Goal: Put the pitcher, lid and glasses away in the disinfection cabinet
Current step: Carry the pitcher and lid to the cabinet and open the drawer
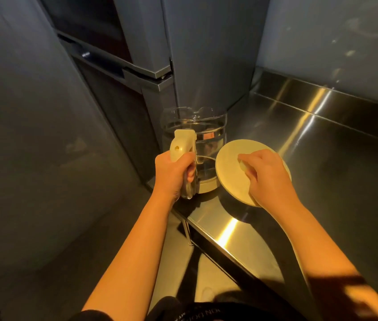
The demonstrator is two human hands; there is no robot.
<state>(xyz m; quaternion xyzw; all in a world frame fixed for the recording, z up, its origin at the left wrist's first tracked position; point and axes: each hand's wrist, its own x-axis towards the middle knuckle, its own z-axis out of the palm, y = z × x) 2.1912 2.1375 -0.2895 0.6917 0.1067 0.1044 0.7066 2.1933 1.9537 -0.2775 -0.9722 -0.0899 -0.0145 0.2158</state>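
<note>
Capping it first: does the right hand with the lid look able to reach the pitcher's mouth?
Probably yes: right hand holds the lid beside the pitcher; the mouth is open, left hand grips only the handle.

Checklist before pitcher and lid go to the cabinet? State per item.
1. Grip on clear glass pitcher: ok, left hand wraps its cream handle.
2. Hold on round cream lid: ok, right hand pinches its knob, lid tilted.
3. Lid off pitcher mouth: ok, it is beside the pitcher.
4. Pitcher empty: cannot tell, reflections.
5. Dark cabinet door open: not ok, looks closed, and both hands are full.
6. Pitcher lifted clear of stainless steel counter: cannot tell.
</note>
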